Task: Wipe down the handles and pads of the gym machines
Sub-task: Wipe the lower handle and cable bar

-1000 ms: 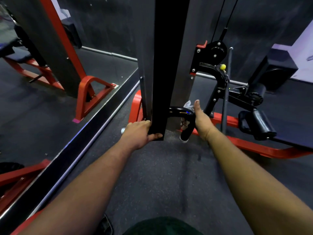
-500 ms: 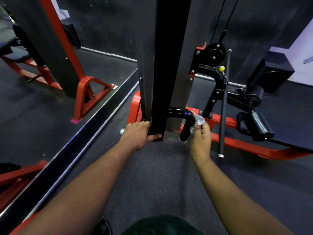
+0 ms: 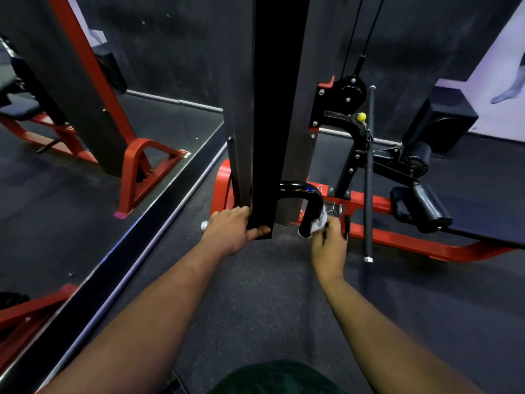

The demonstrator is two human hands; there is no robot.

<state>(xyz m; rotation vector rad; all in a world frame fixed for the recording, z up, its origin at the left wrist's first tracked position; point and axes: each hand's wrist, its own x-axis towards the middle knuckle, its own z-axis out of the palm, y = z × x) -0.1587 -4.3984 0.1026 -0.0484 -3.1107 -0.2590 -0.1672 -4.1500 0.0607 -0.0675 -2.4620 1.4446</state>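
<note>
Right hand (image 3: 328, 243) pinches cloth (image 3: 317, 223) | curved handle (image 3: 308, 203) end points down

Both arms extended forward and down. Left hand (image 3: 231, 233) fingers curled in a grip, thumb forward. Right hand (image 3: 329, 245) fingers curled, pinching.

Dark speckled rubber floor (image 3: 255, 294) all around here. The machine's red base frame (image 3: 426, 245) sits right on it, running off to the right, and a mirror (image 3: 71, 180) meets the floor along the left edge.
</note>
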